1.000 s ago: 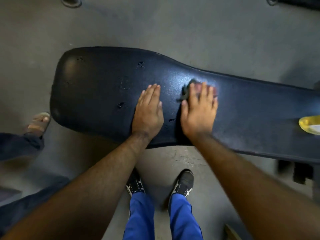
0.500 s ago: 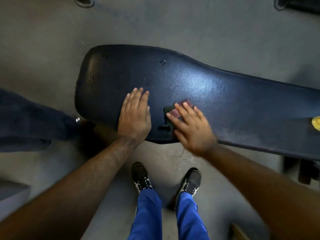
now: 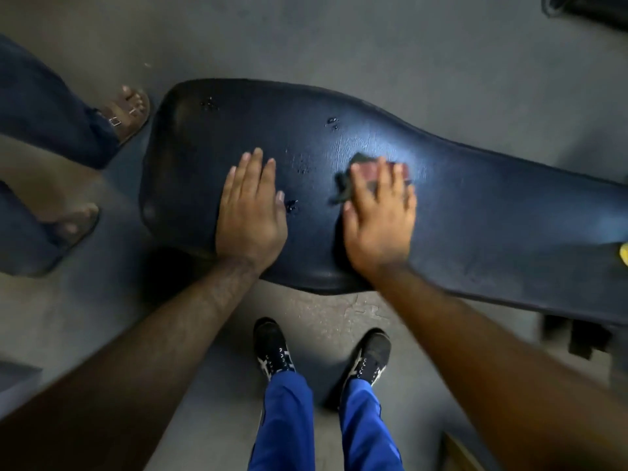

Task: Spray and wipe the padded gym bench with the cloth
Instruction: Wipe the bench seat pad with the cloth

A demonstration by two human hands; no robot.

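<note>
A dark blue padded gym bench (image 3: 482, 212) runs from the left of the middle to the right edge of the head view. Its surface shines and carries a few drops of liquid. My left hand (image 3: 250, 212) lies flat on the pad with straight fingers. My right hand (image 3: 379, 215) presses a small dark cloth (image 3: 345, 190) with a reddish patch flat against the pad, fingers spread over it. Most of the cloth is hidden under that hand.
Another person's sandalled feet (image 3: 131, 112) and dark trouser legs stand at the left end of the bench. A yellow object (image 3: 624, 253) peeks in at the right edge on the bench. My own shoes (image 3: 273, 348) stand on the grey floor below the bench.
My right hand has slid the cloth away from the near edge, up and to the right across the pad. The left hand stays flat in place. The other person's feet have come into view.
</note>
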